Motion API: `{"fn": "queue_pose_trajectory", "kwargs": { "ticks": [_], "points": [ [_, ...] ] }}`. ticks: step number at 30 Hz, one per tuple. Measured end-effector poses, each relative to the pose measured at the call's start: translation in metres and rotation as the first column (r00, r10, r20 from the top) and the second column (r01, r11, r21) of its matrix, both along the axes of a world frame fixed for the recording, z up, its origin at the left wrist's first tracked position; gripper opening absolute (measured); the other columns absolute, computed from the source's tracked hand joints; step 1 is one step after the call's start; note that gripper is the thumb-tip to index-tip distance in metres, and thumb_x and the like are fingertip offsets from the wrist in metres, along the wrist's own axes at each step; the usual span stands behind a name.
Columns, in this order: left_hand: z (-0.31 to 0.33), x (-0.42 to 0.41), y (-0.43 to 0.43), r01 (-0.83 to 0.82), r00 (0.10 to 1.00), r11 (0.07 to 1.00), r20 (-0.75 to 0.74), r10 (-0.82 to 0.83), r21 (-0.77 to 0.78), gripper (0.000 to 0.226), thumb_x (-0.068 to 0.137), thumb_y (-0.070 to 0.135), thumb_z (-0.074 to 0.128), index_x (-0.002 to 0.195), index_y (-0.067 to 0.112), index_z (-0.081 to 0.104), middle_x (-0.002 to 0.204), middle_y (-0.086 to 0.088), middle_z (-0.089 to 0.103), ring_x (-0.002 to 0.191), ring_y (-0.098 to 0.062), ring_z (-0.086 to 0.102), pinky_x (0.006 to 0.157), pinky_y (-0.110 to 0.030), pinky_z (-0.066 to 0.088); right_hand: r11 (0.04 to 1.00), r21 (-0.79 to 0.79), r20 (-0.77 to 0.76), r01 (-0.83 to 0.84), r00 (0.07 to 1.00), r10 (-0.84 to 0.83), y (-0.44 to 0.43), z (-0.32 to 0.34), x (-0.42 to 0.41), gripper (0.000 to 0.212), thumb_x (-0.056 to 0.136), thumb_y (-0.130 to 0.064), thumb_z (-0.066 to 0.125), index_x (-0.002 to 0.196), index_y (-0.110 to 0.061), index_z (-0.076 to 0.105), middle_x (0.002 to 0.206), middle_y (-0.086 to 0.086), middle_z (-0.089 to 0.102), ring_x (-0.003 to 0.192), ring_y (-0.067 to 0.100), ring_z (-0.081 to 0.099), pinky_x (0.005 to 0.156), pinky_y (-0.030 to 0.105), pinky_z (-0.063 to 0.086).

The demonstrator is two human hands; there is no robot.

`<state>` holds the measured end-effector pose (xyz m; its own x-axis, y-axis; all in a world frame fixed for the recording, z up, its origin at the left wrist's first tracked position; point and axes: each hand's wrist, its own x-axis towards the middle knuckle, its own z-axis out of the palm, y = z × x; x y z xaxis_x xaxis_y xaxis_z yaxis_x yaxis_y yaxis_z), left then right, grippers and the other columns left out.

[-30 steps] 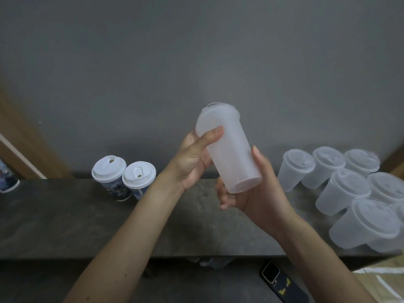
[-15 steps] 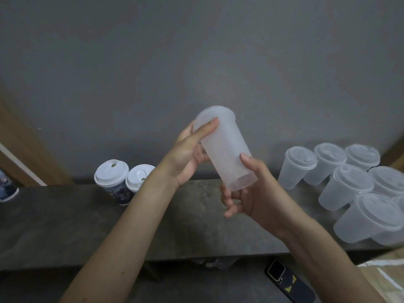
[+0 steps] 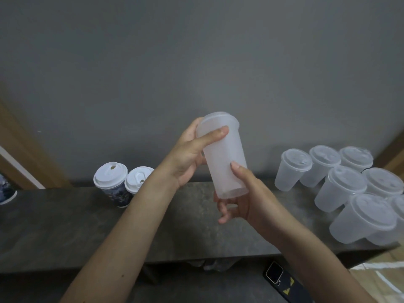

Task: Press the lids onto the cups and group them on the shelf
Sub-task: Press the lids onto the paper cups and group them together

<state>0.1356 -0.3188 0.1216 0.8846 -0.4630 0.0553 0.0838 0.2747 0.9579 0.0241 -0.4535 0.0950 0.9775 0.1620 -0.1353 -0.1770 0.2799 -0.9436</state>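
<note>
I hold a frosted translucent plastic cup (image 3: 225, 156) with its lid (image 3: 219, 119) on, nearly upright above the dark shelf (image 3: 65, 228). My left hand (image 3: 188, 154) grips the cup near its top, thumb across the front just under the lid. My right hand (image 3: 242, 195) holds the cup's lower part, thumb on the front wall and fingers curled beneath the base. At the right of the shelf stands a group of several lidded frosted cups (image 3: 341, 189).
Two printed paper cups with white lids (image 3: 122, 182) stand on the shelf at the left, beside my left forearm. A phone (image 3: 282, 281) lies below the shelf's front edge. A grey wall rises behind the shelf. Another printed cup (image 3: 5, 191) shows at the far left edge.
The cup has tipped from leaning left to nearly upright. My right thumb slid up onto its front wall, and my left thumb stays under the lid.
</note>
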Motion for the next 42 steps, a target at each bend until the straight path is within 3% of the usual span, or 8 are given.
{"fn": "queue_pose_trajectory", "kwargs": {
  "ticks": [4, 9, 12, 15, 24, 29, 34, 42],
  "points": [
    [0.002, -0.002, 0.005, 0.142, 0.990, 0.987, -0.012, -0.143, -0.075, 0.051, 0.089, 0.021, 0.066, 0.138, 0.017, 0.053, 0.118, -0.001, 0.064, 0.101, -0.018, 0.066, 0.076, -0.031, 0.058, 0.929, 0.357, -0.049, -0.100, 0.991, 0.126, -0.005, 0.003, -0.004, 0.065, 0.093, -0.060, 0.050, 0.122, -0.002, 0.057, 0.076, 0.013, 0.061, 0.054, 0.016, 0.056, 0.049, 0.028, 0.057],
    [-0.001, -0.007, 0.006, 0.214, 0.972, 0.956, -0.054, -0.229, -0.199, 0.055, 0.099, 0.020, 0.055, 0.151, 0.010, 0.039, 0.116, -0.006, 0.059, 0.092, -0.022, 0.062, 0.052, -0.025, 0.050, 0.660, 0.696, 0.047, -0.284, 0.934, 0.353, -0.014, -0.001, -0.002, 0.070, 0.096, -0.054, 0.059, 0.132, 0.005, 0.052, 0.084, 0.015, 0.063, 0.059, 0.019, 0.064, 0.055, 0.031, 0.060],
    [-0.001, -0.007, 0.005, 0.178, 0.982, 0.964, -0.021, -0.186, -0.200, 0.055, 0.096, 0.019, 0.059, 0.149, 0.011, 0.043, 0.125, -0.007, 0.058, 0.107, -0.024, 0.062, 0.067, -0.032, 0.059, 0.798, 0.563, 0.002, -0.217, 0.965, 0.261, -0.013, 0.003, -0.004, 0.067, 0.097, -0.056, 0.052, 0.131, 0.002, 0.051, 0.076, 0.014, 0.061, 0.057, 0.020, 0.061, 0.053, 0.032, 0.059],
    [0.000, -0.006, 0.009, 0.135, 0.990, 0.984, 0.052, -0.129, -0.118, 0.050, 0.091, 0.018, 0.065, 0.139, 0.016, 0.054, 0.123, -0.001, 0.063, 0.114, -0.019, 0.064, 0.083, -0.038, 0.058, 0.982, 0.161, 0.026, 0.097, 0.994, -0.103, -0.006, 0.006, -0.007, 0.064, 0.093, -0.057, 0.052, 0.123, -0.001, 0.058, 0.068, 0.012, 0.059, 0.053, 0.022, 0.056, 0.053, 0.036, 0.058],
    [0.003, -0.007, 0.011, 0.110, 0.991, 0.994, 0.080, -0.108, -0.021, 0.047, 0.087, 0.021, 0.070, 0.133, 0.018, 0.060, 0.116, 0.002, 0.066, 0.109, -0.017, 0.066, 0.087, -0.042, 0.060, 0.928, -0.213, 0.192, 0.306, 0.944, -0.267, -0.007, -0.002, -0.015, 0.060, 0.086, -0.056, 0.061, 0.115, -0.004, 0.066, 0.074, 0.011, 0.065, 0.063, 0.028, 0.065, 0.063, 0.049, 0.062],
    [0.002, -0.009, 0.007, 0.159, 0.986, 0.984, 0.057, -0.155, -0.085, 0.038, 0.089, 0.017, 0.066, 0.126, 0.021, 0.061, 0.113, 0.004, 0.067, 0.106, -0.015, 0.067, 0.082, -0.036, 0.059, 0.987, 0.013, 0.029, 0.158, 0.987, -0.159, -0.007, 0.007, -0.016, 0.064, 0.087, -0.056, 0.054, 0.121, -0.003, 0.061, 0.070, 0.016, 0.061, 0.058, 0.027, 0.060, 0.056, 0.040, 0.059],
    [0.003, -0.011, 0.004, 0.127, 0.987, 0.990, 0.111, -0.120, -0.057, 0.041, 0.089, 0.018, 0.068, 0.129, 0.020, 0.060, 0.114, 0.004, 0.067, 0.108, -0.014, 0.065, 0.081, -0.035, 0.058, 0.935, -0.225, 0.144, 0.275, 0.958, -0.248, -0.008, 0.007, -0.022, 0.062, 0.084, -0.059, 0.066, 0.122, -0.012, 0.061, 0.090, 0.018, 0.067, 0.065, 0.026, 0.067, 0.062, 0.045, 0.062],
    [0.005, -0.015, 0.003, 0.144, 0.985, 0.985, 0.114, -0.133, -0.097, 0.054, 0.091, 0.016, 0.066, 0.142, 0.021, 0.050, 0.126, 0.001, 0.063, 0.111, -0.023, 0.066, 0.085, -0.037, 0.057, 0.921, 0.387, -0.093, 0.047, 0.996, -0.012, -0.009, 0.026, -0.025, 0.065, 0.093, -0.058, 0.046, 0.123, -0.003, 0.061, 0.070, 0.012, 0.053, 0.049, 0.015, 0.047, 0.042, 0.027, 0.053]
  ]
}}
